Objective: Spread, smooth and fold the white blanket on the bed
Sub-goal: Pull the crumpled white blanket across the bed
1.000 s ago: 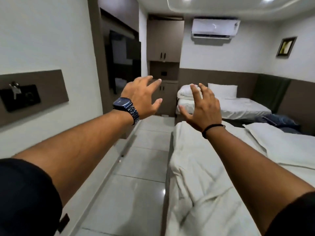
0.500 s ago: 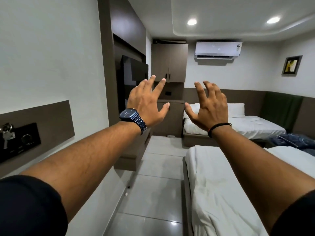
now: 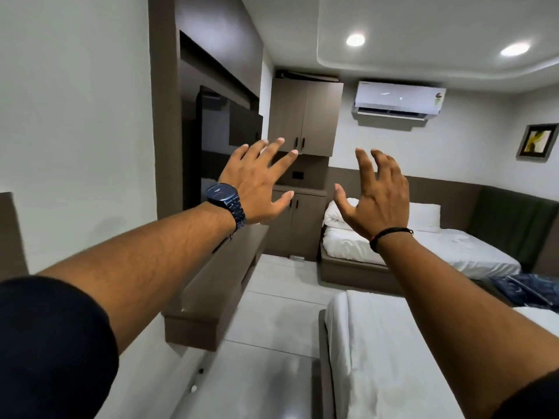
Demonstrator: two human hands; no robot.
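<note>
Both my arms are stretched out in front of me at chest height. My left hand (image 3: 257, 179), with a dark watch on the wrist, has its fingers spread and holds nothing. My right hand (image 3: 378, 195), with a black wristband, is also spread and empty. The near bed (image 3: 375, 352) lies low at the right, covered in white cloth, well below my right forearm. A second bed (image 3: 423, 249) stands farther back with a bunched white blanket (image 3: 335, 216) and a pillow (image 3: 426, 214) at its head, partly hidden by my right hand.
A brown wall shelf (image 3: 217, 285) juts out at the left below a dark TV (image 3: 223, 146). Brown cabinets (image 3: 302, 122) fill the far corner. A tiled floor aisle (image 3: 272, 322) runs between shelf and beds. A dark blue patterned cloth (image 3: 526, 290) lies between the beds at the right.
The view has tilted upward, so the ceiling lights show and the near bed has dropped low in the frame. Both hands stay raised, spread and empty.
</note>
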